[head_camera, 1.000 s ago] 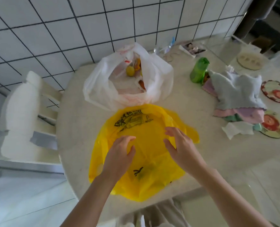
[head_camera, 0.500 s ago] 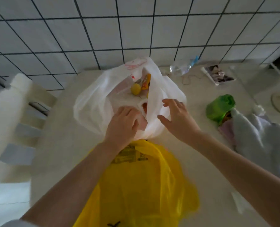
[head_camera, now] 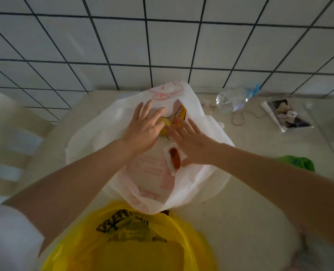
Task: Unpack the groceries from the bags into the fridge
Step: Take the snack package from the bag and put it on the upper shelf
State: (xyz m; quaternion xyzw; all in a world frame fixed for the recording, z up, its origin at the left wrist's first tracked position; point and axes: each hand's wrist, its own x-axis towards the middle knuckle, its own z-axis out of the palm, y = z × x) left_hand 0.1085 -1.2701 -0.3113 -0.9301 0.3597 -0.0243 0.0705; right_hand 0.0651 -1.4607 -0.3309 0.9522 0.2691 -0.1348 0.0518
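A white plastic grocery bag sits open at the centre of the frame on a pale table, both hands reaching into its mouth. The left hand, fingers spread and straight, rests over a round yellow fruit; the right hand, equally flat, lies beside an orange packet and a sealed pack of something reddish. Neither hand grips anything. A yellow bag lies flattened at the lower edge, apparently emptied. A clear bottle lies at upper right by the tiled wall. No fridge is in view; the white bag's contents remain to be moved
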